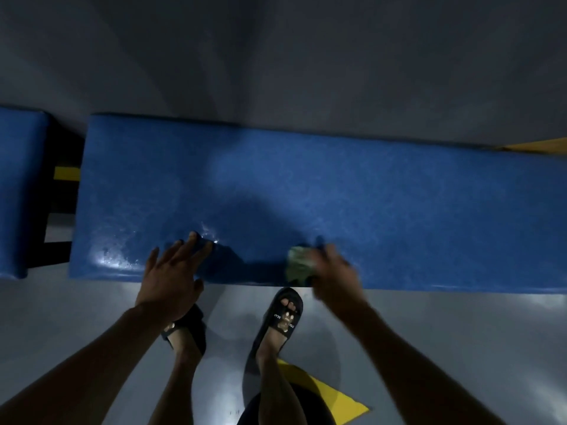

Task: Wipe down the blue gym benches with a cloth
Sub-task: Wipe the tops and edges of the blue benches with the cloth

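right hand [333,273] blurred, fingers bunched round the cloth [299,265] at the counter [399,210] near edge, mid-wipe; left hand [171,273] flat, fingers spread. next, probably sweep right across the rest.

Left hand [171,277] flat on blue bench [383,204], right hand [334,274] around cloth [299,265]
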Tool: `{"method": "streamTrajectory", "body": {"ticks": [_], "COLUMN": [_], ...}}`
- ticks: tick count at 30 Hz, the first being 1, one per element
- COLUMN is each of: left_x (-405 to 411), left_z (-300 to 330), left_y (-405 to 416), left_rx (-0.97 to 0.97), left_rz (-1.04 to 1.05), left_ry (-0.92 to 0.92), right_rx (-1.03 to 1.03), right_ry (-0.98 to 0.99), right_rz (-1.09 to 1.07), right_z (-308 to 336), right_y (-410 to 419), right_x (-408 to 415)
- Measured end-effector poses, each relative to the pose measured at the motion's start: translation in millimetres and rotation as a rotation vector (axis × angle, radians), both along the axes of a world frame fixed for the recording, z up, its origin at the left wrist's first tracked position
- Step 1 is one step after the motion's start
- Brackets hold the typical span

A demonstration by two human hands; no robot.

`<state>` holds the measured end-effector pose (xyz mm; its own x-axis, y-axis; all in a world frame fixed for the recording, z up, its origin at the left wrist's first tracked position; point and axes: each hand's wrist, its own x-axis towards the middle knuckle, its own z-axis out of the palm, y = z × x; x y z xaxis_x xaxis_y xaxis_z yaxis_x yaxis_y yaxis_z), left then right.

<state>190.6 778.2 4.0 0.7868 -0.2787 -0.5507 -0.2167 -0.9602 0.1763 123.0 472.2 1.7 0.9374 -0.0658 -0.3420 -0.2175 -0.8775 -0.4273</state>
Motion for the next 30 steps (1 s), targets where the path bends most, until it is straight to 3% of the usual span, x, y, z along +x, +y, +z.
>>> {"method": "streamTrajectory", "body": {"ticks": [5, 9, 11, 14, 19, 22, 25, 27, 30], "left_x": [-6.0, -5.7, -4.2, -2.6, 8.0, 14.7, 18.5, 18.4, 17.2], "left_z": [-4.1, -5.2, -1.6, 6.5, 5.8, 1.7, 1.7, 2.7, 1.2], "left_y": [8.9, 23.1, 33.7, 53.9, 104.4, 137.0, 161.7, 173.1, 183.4], "left_rx": [-0.069, -0.167, -0.253, -0.354, -0.372, -0.344, -0.293, -0.269, -0.274], "left_rz": [-0.010, -0.015, 0.003, 0.071, 0.135, 0.151, 0.172, 0.191, 0.172], "left_ry": [-0.018, -0.022, -0.026, -0.056, -0.123, -0.144, -0.137, -0.133, -0.112], "right_rx": [-0.180, -0.110, -0.022, 0.102, 0.024, -0.100, -0.180, -0.137, 0.042], "right_ry": [0.011, 0.005, -0.093, -0.031, -0.019, 0.032, 0.080, -0.008, -0.171], "right_rz": [-0.436, -0.823, -0.819, -0.722, -0.394, -0.660, -0.880, -0.890, -0.695], "right_z": [4.6, -6.5, -8.3, -6.6, 3.7, 8.6, 0.2, -11.0, -22.2], "right_y": [-84.2, -2.3, 65.2, 131.6, 69.4, 17.3, 38.1, 93.8, 202.2], "right_x": [-26.4, -9.8, -2.1, -7.1, -18.9, -18.0, -6.9, 6.4, 19.5]}}
